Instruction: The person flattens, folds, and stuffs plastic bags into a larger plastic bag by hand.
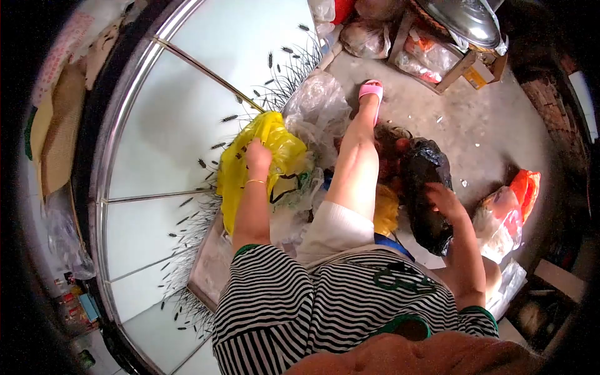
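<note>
- The yellow bag (234, 169) is shiny, crumpled plastic, near the floor's (478, 125) left edge.
- My left hand (258, 156) is closed on its top, the folds spreading around my fist.
- The black bag (427, 169) is glossy and bulging, under my half-curled right hand (445, 201); I can't tell whether I grip it.

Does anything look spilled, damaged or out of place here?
Slightly: a few small white scraps lie loose on the concrete floor near the black bag. They look like stray litter, outside any bag; I can't tell what they are. No obvious damage stands out.
</note>
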A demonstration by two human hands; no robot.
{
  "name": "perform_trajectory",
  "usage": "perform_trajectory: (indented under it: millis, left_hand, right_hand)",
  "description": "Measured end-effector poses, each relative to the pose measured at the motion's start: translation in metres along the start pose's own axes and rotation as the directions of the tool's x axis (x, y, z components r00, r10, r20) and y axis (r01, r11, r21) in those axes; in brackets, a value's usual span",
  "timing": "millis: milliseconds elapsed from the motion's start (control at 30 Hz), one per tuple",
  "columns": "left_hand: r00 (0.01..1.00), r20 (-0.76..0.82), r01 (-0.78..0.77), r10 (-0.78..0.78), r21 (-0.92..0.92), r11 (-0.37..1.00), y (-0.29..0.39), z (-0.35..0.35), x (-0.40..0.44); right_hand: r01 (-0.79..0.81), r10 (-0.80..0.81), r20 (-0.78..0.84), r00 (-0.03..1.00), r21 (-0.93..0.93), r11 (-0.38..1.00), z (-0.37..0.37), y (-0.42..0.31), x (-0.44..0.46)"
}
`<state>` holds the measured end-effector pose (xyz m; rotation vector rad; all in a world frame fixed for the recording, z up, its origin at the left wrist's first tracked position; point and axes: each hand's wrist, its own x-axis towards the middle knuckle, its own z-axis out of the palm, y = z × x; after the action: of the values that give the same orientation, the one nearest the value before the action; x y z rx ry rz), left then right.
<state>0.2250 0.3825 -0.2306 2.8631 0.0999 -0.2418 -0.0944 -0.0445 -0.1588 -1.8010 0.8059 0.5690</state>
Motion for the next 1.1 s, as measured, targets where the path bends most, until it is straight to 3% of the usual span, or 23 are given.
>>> perform_trajectory:
  millis: [33,133,267,333,367,400,467,533,567,667,767,800,833,900,933,1033,1100]
  left_hand:
    - [1.000,0.002,-0.026,0.026,-0.025,0.999,0.006,-0.018,-0.002]
    - [0.976,-0.212,-0.118,0.054,-0.303,0.946,0.023,-0.066,-0.014]
    - [0.952,-0.297,-0.261,0.079,-0.644,0.720,0.044,-0.115,-0.030]
    - [0.915,-0.372,-0.366,0.156,-0.601,0.710,0.059,-0.133,-0.040]
    - [0.893,-0.406,-0.416,0.195,-0.576,0.703,0.068,-0.141,-0.047]
    - [0.816,-0.508,-0.547,0.274,-0.530,0.647,0.082,-0.149,-0.059]
    - [0.610,-0.684,-0.771,0.399,-0.398,0.497,0.123,-0.163,-0.090]
    - [0.619,-0.611,-0.776,0.494,-0.575,0.261,0.163,-0.169,-0.120]
    - [0.545,-0.608,-0.803,0.577,-0.577,0.151,0.178,-0.163,-0.121]
    - [0.541,-0.384,-0.649,0.748,-0.756,0.082,0.217,-0.166,-0.148]
    - [0.418,-0.357,-0.646,0.835,-0.763,-0.003,0.246,-0.157,-0.155]
    - [0.378,-0.322,-0.653,0.868,-0.758,0.004,0.254,-0.166,-0.165]
    - [0.339,-0.382,-0.698,0.860,-0.715,-0.042,0.259,-0.171,-0.172]
    - [0.255,-0.481,-0.771,0.839,-0.624,-0.124,0.262,-0.178,-0.182]
    - [0.323,-0.469,-0.710,0.822,-0.694,-0.116,0.256,-0.182,-0.188]
    - [0.316,-0.794,-0.944,0.520,-0.320,0.084,0.249,-0.198,-0.194]
    - [0.535,-0.568,-0.592,0.625,-0.780,-0.202,0.260,-0.186,-0.167]
  right_hand:
    - [0.044,-0.044,0.005,0.999,0.071,0.997,-0.005,-0.007,-0.010]
    - [0.205,-0.206,-0.017,0.978,0.224,0.953,-0.016,-0.028,-0.032]
    - [0.474,-0.460,-0.118,0.880,0.281,0.834,-0.004,-0.101,-0.053]
    - [0.562,-0.577,-0.084,0.812,0.376,0.736,0.011,-0.146,-0.062]
    - [0.603,-0.603,-0.111,0.790,0.319,0.731,0.022,-0.159,-0.058]
    - [0.635,-0.668,-0.087,0.739,0.421,0.648,0.036,-0.179,-0.064]
    - [0.782,-0.772,-0.160,0.615,0.246,0.572,0.063,-0.204,-0.045]
    - [0.806,-0.758,-0.312,0.573,0.383,0.451,0.078,-0.238,-0.052]
    - [0.825,-0.747,-0.382,0.544,0.407,0.392,0.075,-0.249,-0.049]
    - [0.598,-0.726,-0.400,0.559,0.801,0.019,0.068,-0.255,-0.037]
    - [0.549,-0.640,-0.445,0.626,0.835,-0.044,0.039,-0.227,-0.007]
    - [0.402,-0.634,-0.411,0.655,0.900,-0.168,0.028,-0.229,-0.015]
    - [0.470,-0.553,-0.489,0.675,0.862,-0.188,0.022,-0.227,-0.033]
    - [0.539,-0.545,-0.558,0.626,0.814,-0.215,-0.003,-0.217,-0.038]
    - [0.560,-0.521,-0.578,0.628,0.801,-0.213,-0.013,-0.214,-0.052]
    - [0.659,-0.471,-0.641,0.606,0.737,-0.155,-0.036,-0.196,-0.081]
    - [0.757,-0.482,-0.675,0.558,0.653,-0.038,-0.043,-0.179,-0.084]
